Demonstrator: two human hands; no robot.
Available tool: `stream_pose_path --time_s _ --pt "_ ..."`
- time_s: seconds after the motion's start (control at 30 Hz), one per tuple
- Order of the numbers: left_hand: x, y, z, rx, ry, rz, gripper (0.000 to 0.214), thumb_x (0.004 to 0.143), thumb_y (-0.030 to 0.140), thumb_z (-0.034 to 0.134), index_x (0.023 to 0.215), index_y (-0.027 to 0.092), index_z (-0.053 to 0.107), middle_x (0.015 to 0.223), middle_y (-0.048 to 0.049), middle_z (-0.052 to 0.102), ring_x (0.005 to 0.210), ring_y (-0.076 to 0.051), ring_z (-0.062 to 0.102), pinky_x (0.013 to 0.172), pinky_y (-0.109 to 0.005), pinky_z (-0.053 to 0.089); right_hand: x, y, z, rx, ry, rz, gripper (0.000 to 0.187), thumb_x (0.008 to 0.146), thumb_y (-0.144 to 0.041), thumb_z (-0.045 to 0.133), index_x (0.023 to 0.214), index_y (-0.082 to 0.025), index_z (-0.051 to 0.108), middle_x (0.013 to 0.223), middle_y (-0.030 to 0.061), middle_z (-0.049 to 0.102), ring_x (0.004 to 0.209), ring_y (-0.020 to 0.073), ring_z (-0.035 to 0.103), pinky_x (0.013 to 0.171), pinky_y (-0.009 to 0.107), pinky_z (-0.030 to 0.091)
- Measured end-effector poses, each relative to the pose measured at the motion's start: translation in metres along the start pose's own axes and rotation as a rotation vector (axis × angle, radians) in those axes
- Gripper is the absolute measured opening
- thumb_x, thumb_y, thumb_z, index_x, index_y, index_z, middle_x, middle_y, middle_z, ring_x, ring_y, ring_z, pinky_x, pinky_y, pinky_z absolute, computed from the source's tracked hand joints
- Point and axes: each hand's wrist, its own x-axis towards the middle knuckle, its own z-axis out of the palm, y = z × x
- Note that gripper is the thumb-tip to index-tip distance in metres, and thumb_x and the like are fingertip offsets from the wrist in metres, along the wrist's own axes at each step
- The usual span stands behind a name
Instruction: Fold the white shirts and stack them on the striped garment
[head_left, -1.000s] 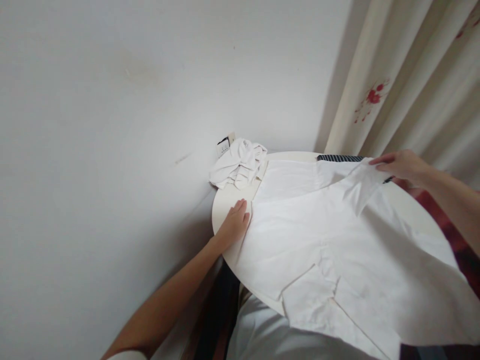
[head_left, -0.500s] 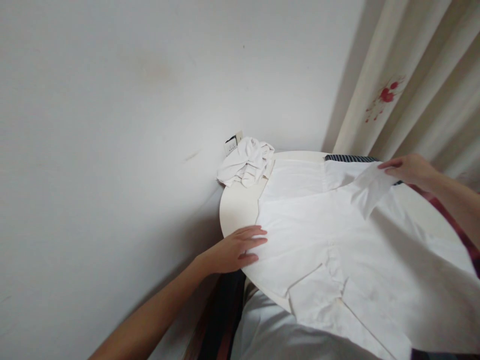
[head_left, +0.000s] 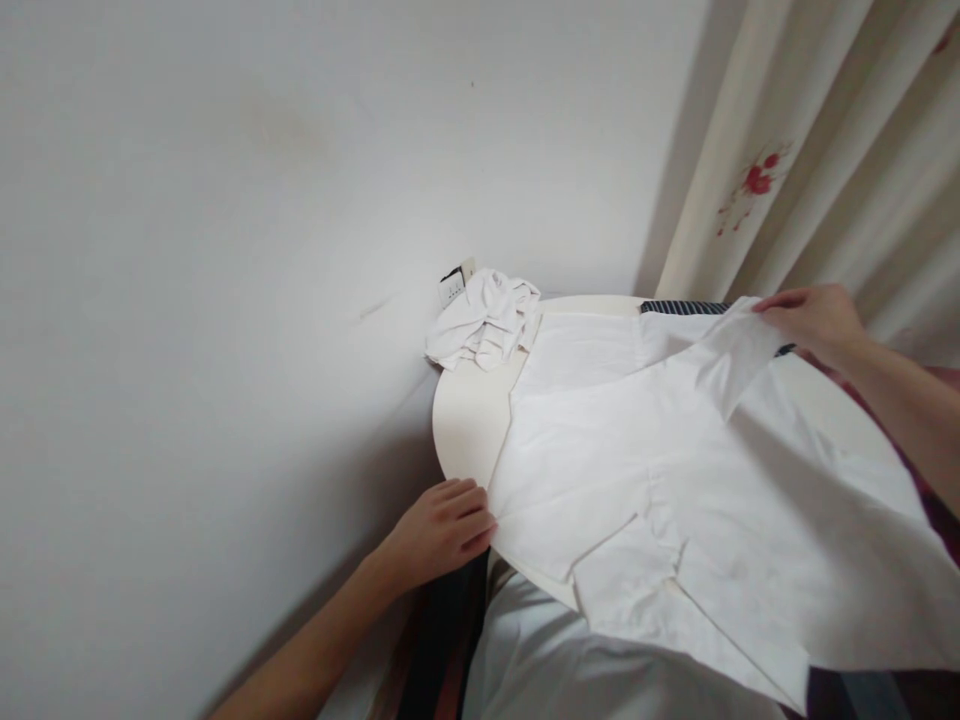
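The right hand pinches a white garment on the tabletop; the left hand curls fingers beside the garment's edge, grip unclear.

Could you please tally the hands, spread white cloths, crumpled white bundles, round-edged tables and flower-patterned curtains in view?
Hands: 2 (left hand, right hand)
Spread white cloth: 1
Crumpled white bundle: 1
Round-edged table: 1
Flower-patterned curtain: 1
Total: 6

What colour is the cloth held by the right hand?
White; the cloth shows best in the head view.
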Motion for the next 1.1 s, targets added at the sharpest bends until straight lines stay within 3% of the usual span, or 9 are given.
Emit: stream_pose_path --time_s 0.13,0.27,0.37,0.47,0.6,0.8,0.93,1.1 --pt "-0.003 -0.005 -0.003 -0.057 -0.009 0.018 0.018 0.097 0.015 0.052 0.082 0.02 0.062 0.079 -0.0027 0.061 0.075 -0.016 0.054 0.073 -0.029 0.044 0.006 0.014 -0.002 0.047 -0.002 0.058 0.031 0.078 -0.025 0.07 0.104 -0.013 0.08 0.071 0.0072 0.07 0.053 0.0126 0.054 0.052 0.027 0.04" --pt "-0.001 -0.007 -0.009 -0.114 -0.049 0.018 0.021 0.098 0.019 0.05 0.081 0.02 0.063 0.077 -0.0029 0.061 0.075 -0.016 0.055 0.075 -0.031 0.045 0.004 0.031 0.002 0.103 -0.089 0.061 0.03 0.08 -0.021 0.068 0.105 -0.009 0.078 0.073 0.0082 0.07 0.052 0.0108 0.049 0.05 0.026 0.038" --pt "0.009 -0.01 -0.011 -0.145 -0.061 0.018 0.03 0.099 0.021 0.049 0.07 0.02 0.058 0.071 -0.0025 0.059 0.071 -0.016 0.053 0.072 -0.032 0.044 -0.005 0.044 0.009 0.134 -0.171 0.076 0.036 0.08 -0.016 0.067 0.114 -0.007 0.073 0.079 0.0091 0.072 0.054 0.0105 0.051 0.049 0.023 0.038" --pt "0.028 -0.022 -0.009 -0.171 0.012 -0.085 0.031 0.1 0.023 0.047 0.071 0.02 0.059 0.074 -0.0029 0.061 0.074 -0.017 0.056 0.074 -0.032 0.045 -0.015 0.057 0.018 0.122 -0.198 0.108 0.048 0.075 -0.012 0.07 0.123 -0.007 0.067 0.082 0.0091 0.073 0.057 0.0121 0.056 0.051 0.022 0.041" --pt "0.066 -0.058 0.01 -0.191 0.14 -0.32 0.024 0.1 0.032 0.046 0.093 0.021 0.066 0.093 -0.0055 0.069 0.09 -0.021 0.062 0.086 -0.033 0.049 -0.023 0.075 0.028 0.079 -0.212 0.161 0.041 0.072 -0.012 0.072 0.112 -0.005 0.071 0.074 0.0074 0.073 0.059 0.0154 0.061 0.056 0.023 0.047" --pt "0.114 -0.114 0.05 -0.231 0.026 -0.444 0.035 0.095 0.04 0.044 0.112 0.019 0.067 0.118 -0.0088 0.069 0.112 -0.027 0.061 0.104 -0.043 0.044 -0.019 0.092 0.028 0.03 -0.188 0.196 0.018 0.077 -0.018 0.07 0.091 -0.009 0.076 0.073 0.0073 0.073 0.068 0.0169 0.066 0.064 0.024 0.051" --pt "0.122 -0.129 0.065 -0.283 -0.039 -0.459 0.035 0.095 0.042 0.042 0.107 0.02 0.067 0.111 -0.008 0.068 0.108 -0.025 0.062 0.102 -0.04 0.045 -0.015 0.092 0.028 0.014 -0.218 0.194 0.018 0.079 -0.028 0.072 0.08 -0.01 0.077 0.066 0.0053 0.071 0.065 0.0169 0.064 0.06 0.024 0.048" --pt "0.126 -0.138 0.069 -0.238 -0.048 -0.521 0.032 0.092 0.04 0.043 0.101 0.018 0.065 0.104 -0.0091 0.063 0.1 -0.026 0.063 0.095 -0.041 0.047 -0.007 0.087 0.034 -0.022 -0.291 0.153 0.016 0.076 -0.028 0.076 0.076 -0.012 0.079 0.062 0.0035 0.069 0.064 0.0166 0.063 0.059 0.024 0.047"
